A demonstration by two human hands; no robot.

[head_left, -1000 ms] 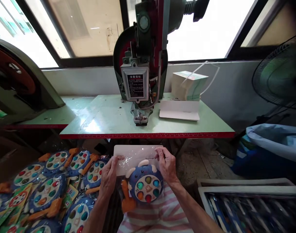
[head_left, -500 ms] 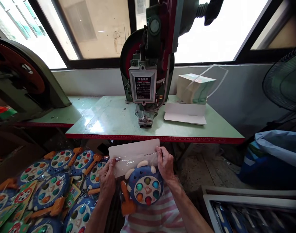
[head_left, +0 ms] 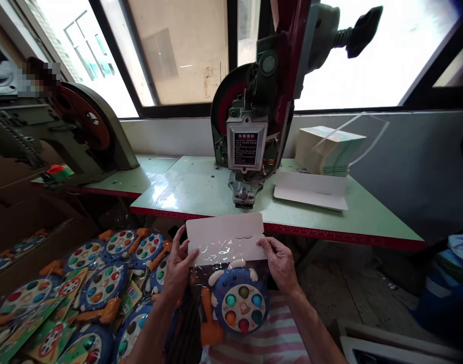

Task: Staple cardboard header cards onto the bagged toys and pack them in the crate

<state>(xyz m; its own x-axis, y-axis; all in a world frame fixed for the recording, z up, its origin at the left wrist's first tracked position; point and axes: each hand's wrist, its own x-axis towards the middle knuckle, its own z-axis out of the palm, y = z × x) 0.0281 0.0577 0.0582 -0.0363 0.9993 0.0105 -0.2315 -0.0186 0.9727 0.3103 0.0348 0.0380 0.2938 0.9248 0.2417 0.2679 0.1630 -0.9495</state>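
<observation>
Between my hands is a white header card (head_left: 223, 230) over the top of a clear plastic bag. In the bag sit a blue round toy (head_left: 241, 301) with colored knobs and an orange toy hammer (head_left: 210, 323). My left hand (head_left: 180, 263) grips the card's left edge, thumb in front and fingers spread behind. My right hand (head_left: 280, 260) pinches the card's right edge between thumb and fingers. The card's upper edge lies just before the table's red front edge, below the head of the green stapling-type machine (head_left: 246, 146).
A folded white card (head_left: 310, 192) lies on the green table (head_left: 201, 187) beside a strapped stack of cards (head_left: 326, 151). Several bagged toys (head_left: 106, 283) are piled at left. A second machine (head_left: 87, 126) stands left; a blue bag (head_left: 444, 288) is at right.
The view has swung left, so the scene sits further right. The card is more level and nearer the machine. My left hand's fingers have spread behind the card's edge.
</observation>
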